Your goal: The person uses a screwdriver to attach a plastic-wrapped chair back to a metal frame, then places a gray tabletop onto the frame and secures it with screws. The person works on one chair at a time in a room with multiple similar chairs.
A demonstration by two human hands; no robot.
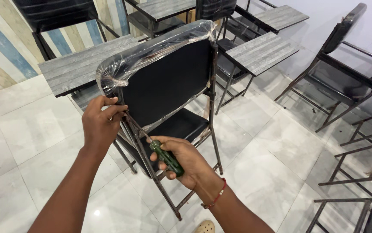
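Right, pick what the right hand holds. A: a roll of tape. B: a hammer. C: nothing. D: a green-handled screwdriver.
D: the right hand grips a green-handled screwdriver, its shaft running up to the chair frame, where the left hand pinches at the back's lower corner.

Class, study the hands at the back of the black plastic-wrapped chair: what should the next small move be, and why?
Probably a turn of the green-handled screwdriver. The right hand grips its handle, the metal shaft runs up to the dark steel chair frame beside the black plastic-wrapped backrest, and the left hand pinches that spot, seemingly steadying the tip.
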